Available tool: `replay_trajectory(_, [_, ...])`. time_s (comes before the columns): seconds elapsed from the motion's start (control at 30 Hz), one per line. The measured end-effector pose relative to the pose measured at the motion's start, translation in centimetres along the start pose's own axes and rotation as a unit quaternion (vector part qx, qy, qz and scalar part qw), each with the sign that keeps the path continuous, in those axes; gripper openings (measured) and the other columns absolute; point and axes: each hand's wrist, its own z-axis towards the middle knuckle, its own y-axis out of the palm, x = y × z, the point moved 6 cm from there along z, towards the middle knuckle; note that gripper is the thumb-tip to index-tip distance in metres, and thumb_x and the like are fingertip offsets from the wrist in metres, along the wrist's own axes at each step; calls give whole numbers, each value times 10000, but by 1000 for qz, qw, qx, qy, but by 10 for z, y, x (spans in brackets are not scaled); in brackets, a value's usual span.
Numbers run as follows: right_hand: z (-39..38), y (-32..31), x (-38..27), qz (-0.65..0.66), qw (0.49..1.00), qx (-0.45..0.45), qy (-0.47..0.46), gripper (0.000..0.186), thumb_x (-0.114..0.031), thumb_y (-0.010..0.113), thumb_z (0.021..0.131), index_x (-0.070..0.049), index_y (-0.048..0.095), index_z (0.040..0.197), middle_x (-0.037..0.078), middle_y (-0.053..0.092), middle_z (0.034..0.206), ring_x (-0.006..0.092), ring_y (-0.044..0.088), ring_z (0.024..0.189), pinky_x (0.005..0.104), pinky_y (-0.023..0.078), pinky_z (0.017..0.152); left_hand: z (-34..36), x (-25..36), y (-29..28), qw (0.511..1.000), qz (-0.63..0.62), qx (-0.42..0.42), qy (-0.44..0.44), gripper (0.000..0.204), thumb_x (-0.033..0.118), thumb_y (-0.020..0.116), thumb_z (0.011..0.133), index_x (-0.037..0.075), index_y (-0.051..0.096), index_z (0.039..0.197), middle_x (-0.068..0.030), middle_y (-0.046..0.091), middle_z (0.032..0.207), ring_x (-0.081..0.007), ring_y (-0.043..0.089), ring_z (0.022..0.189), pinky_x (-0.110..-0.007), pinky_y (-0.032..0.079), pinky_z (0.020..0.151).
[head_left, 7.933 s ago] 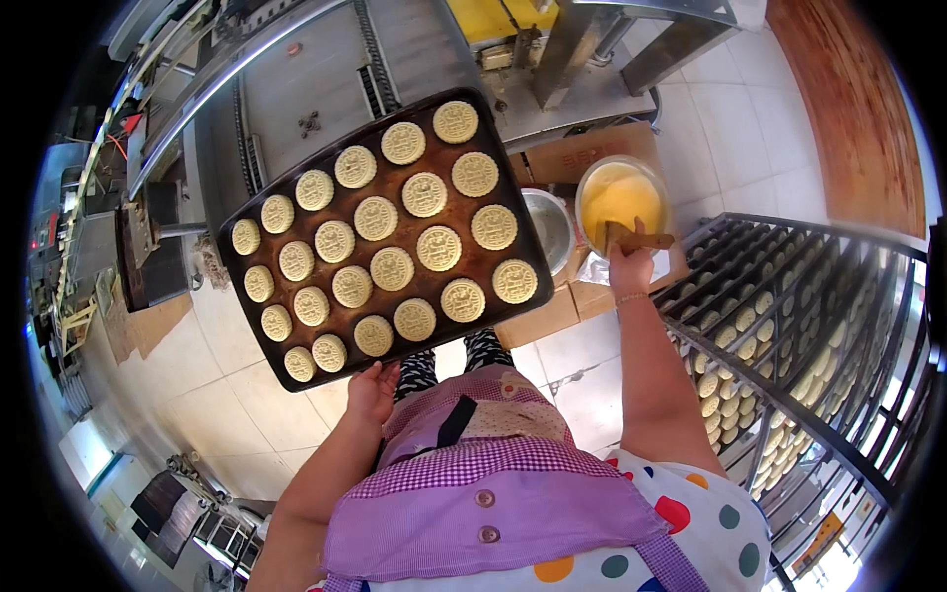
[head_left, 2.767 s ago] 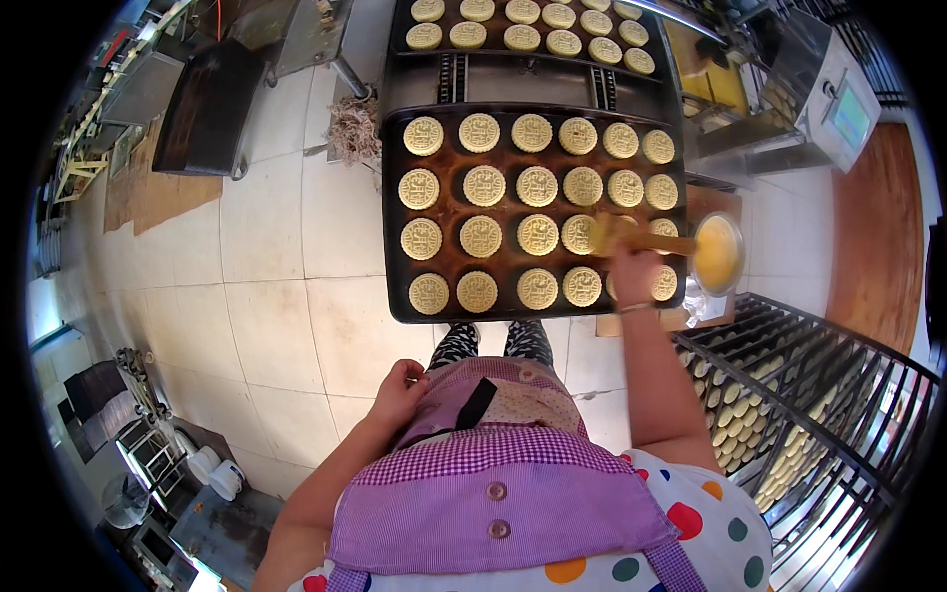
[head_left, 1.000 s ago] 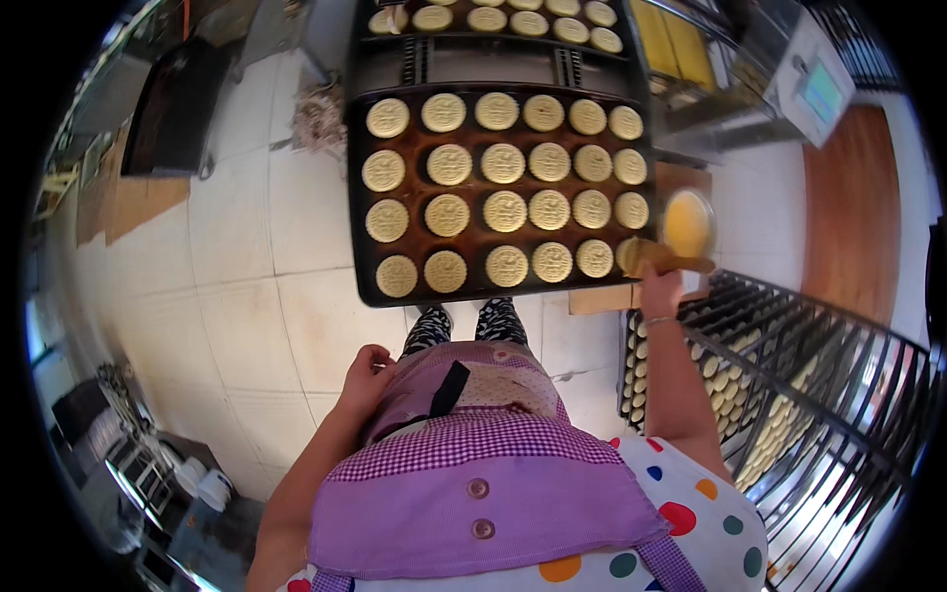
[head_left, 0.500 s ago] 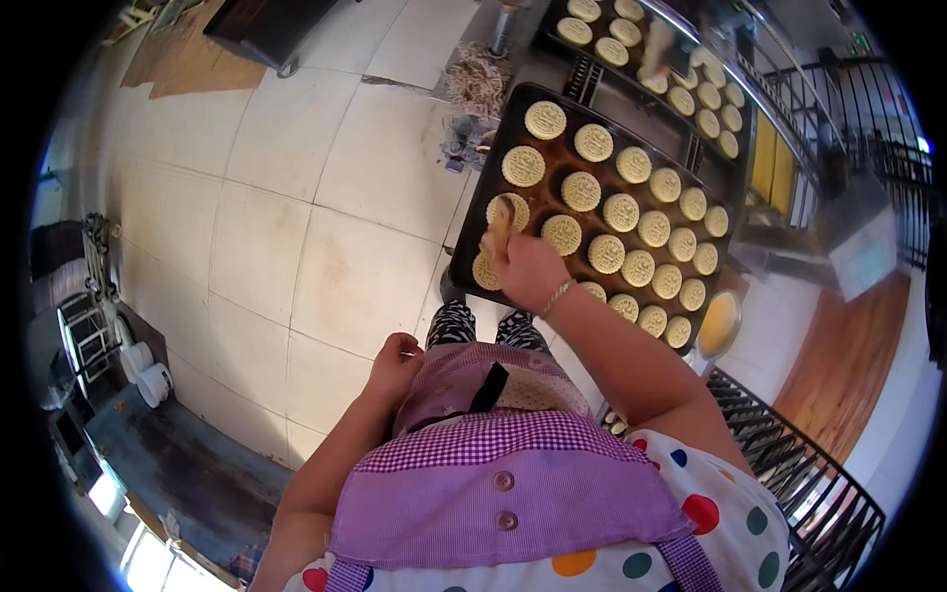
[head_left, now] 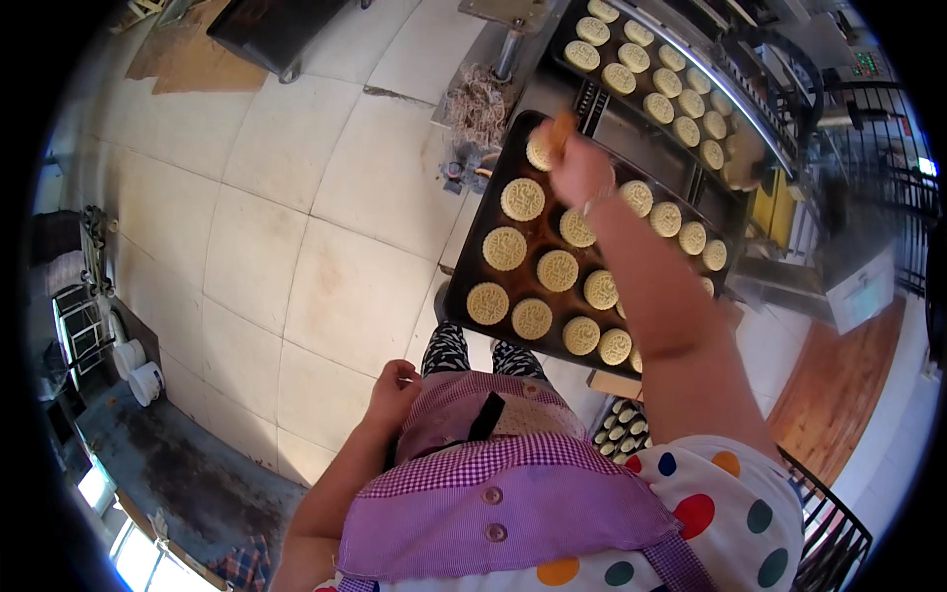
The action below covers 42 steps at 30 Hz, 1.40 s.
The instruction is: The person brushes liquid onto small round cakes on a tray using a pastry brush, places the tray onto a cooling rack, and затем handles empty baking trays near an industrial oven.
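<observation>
My right hand [head_left: 582,173] is closed around an orange-brown pastry brush [head_left: 562,130], blurred by motion. The brush is at the far left corner of a dark baking tray [head_left: 547,237], over a pale mooncake [head_left: 539,151]. I cannot tell whether its bristles touch the cake. Rows of round, stamped mooncakes [head_left: 522,199] with scalloped edges cover the tray; my right forearm hides several of them. Beside my apron [head_left: 464,414], my left hand [head_left: 395,390] hangs with loosely curled fingers and nothing visible in it.
Beyond the near tray lies a second dark tray [head_left: 604,57] of mooncakes, under a metal rail. A stringy mop head [head_left: 478,109] stands left of the trays. Below the near tray, a smaller tray holds small pastries [head_left: 621,426]. White buckets [head_left: 146,383] are at the left, near a dark-topped bench [head_left: 187,474].
My right hand has moved the brush from the near left part of the tray to its far left corner. The left hand stays by the apron. My view has shifted slightly.
</observation>
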Motion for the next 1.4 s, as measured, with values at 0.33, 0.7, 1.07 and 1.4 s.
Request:
replay_trajectory(0.33, [-113, -13, 94, -133, 941, -211, 228, 262, -273, 540, 844, -85, 643, 996, 198, 648, 821, 380, 620, 779, 450, 501, 676, 16, 29, 36, 997, 59, -20, 38, 295, 46, 618, 780, 16, 476, 1038, -71, 590, 898, -135, 570, 775, -271, 481, 721])
replay_trajectory(0.7, [-254, -38, 51, 140, 969, -167, 113, 332, -146, 535, 860, -211, 568, 1184, 94, 626, 1071, 314, 621, 897, 415, 514, 739, 24, 56, 83, 993, 82, -18, 77, 368, 62, 620, 772, -6, 446, 1090, -103, 601, 908, -164, 592, 786, -286, 495, 699])
replay_trajectory(1.07, [-275, -198, 244, -57, 967, 17, 248, 297, -257, 533, 882, -123, 612, 1134, 149, 648, 978, 367, 632, 739, 418, 517, 653, 8, 84, 159, 982, 147, -75, 87, 320, 49, 624, 768, 19, 482, 1053, -60, 589, 892, -129, 553, 745, -258, 474, 702])
replay_trajectory(1.4, [-330, -208, 293, 85, 977, 24, 196, 248, -215, 533, 882, -73, 638, 1056, 143, 673, 856, 292, 654, 765, 380, 513, 676, -3, 95, 210, 976, 175, -113, 59, 310, -13, 616, 768, 47, 469, 1034, -45, 551, 913, -105, 530, 780, -240, 461, 720])
